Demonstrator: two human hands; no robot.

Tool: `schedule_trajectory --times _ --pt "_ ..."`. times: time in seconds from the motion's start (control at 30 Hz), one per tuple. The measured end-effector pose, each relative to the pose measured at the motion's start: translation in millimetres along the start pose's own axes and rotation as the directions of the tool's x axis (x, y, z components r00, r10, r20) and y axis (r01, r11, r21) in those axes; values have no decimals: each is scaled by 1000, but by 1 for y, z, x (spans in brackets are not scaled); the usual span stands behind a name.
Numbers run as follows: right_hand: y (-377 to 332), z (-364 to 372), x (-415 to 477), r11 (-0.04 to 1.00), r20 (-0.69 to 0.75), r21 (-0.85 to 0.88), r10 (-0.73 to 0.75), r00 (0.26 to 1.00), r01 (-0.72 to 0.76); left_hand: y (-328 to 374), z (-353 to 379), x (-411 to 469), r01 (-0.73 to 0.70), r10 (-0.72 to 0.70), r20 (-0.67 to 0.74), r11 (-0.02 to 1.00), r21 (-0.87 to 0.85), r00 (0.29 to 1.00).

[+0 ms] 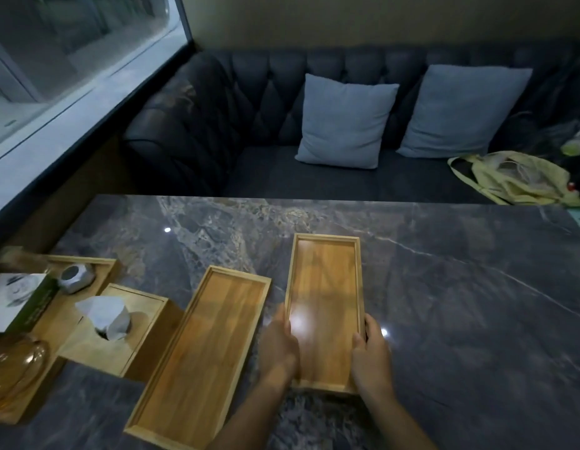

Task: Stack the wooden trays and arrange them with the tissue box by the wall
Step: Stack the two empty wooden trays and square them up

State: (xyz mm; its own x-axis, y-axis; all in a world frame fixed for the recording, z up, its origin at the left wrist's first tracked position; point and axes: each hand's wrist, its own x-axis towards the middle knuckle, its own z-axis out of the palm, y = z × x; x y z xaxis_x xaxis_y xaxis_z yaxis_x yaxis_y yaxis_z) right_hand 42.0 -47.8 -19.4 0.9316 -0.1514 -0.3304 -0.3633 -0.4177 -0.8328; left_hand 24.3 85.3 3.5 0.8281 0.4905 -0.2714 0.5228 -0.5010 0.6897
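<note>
Two long empty wooden trays lie on the dark marble table. The right tray (326, 287) runs straight away from me; my left hand (279, 347) grips its left rim and my right hand (370, 355) grips its right rim, both near the close end. The left tray (204, 352) lies angled just left of my left forearm, untouched. A wooden tissue box (142, 323) with a white tissue sticking up sits left of that tray, toward the wall.
A third wooden tray (102, 271) at the far left holds a small box, a grey faceted object (75, 277) and an amber glass dish (12, 365). Behind the table (460, 303) is a dark sofa with two grey cushions and a yellow bag (512, 177).
</note>
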Motion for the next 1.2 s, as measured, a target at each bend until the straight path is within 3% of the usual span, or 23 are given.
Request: schedule_trajectory --times 0.17,0.3,0.47,0.53,0.67,0.8,0.9,0.97,1.0,1.03,1.07,1.13,1.17,1.2 --pt "4 -5 2 1000 61 -8 -19 998 19 3 -3 2 108 -108 3 994 31 994" --pt "7 -20 9 1000 140 -11 -8 990 10 5 -12 1 172 -194 137 973 154 971" --pt "19 -58 18 987 167 -129 -73 983 96 6 -1 -30 213 -183 385 976 -35 904" --pt "24 -80 20 981 205 -155 -84 975 117 7 15 -55 290 -202 467 949 -124 861" --pt "29 -127 19 979 412 -160 -50 910 126 4 58 -105 613 -320 635 724 -315 704" --pt "36 -152 15 956 491 -237 -36 871 173 10 80 -137 749 -338 772 611 -256 539" --pt "43 -158 13 944 482 -263 -51 875 200 21 66 -140 757 -335 865 649 -75 373" --pt "49 -160 14 938 403 -281 -78 912 205 23 50 -131 617 -261 917 787 22 300" --pt "52 -161 13 940 320 -286 -88 943 185 25 40 -124 528 -227 917 849 20 329" --pt "55 -162 11 945 218 -285 -98 971 159 27 29 -115 439 -183 889 898 -22 419" --pt "58 -164 7 950 105 -279 -113 988 138 27 20 -103 357 -128 819 929 -99 560" --pt "65 -168 -3 955 -125 -280 -138 983 99 25 4 -76 174 -16 524 952 -253 851" --pt "69 -171 -9 955 -220 -290 -131 967 63 25 -2 -60 46 48 330 962 -270 943" --pt "73 -174 -14 954 -282 -301 -102 954 13 22 -6 -45 -88 125 166 972 -217 978"
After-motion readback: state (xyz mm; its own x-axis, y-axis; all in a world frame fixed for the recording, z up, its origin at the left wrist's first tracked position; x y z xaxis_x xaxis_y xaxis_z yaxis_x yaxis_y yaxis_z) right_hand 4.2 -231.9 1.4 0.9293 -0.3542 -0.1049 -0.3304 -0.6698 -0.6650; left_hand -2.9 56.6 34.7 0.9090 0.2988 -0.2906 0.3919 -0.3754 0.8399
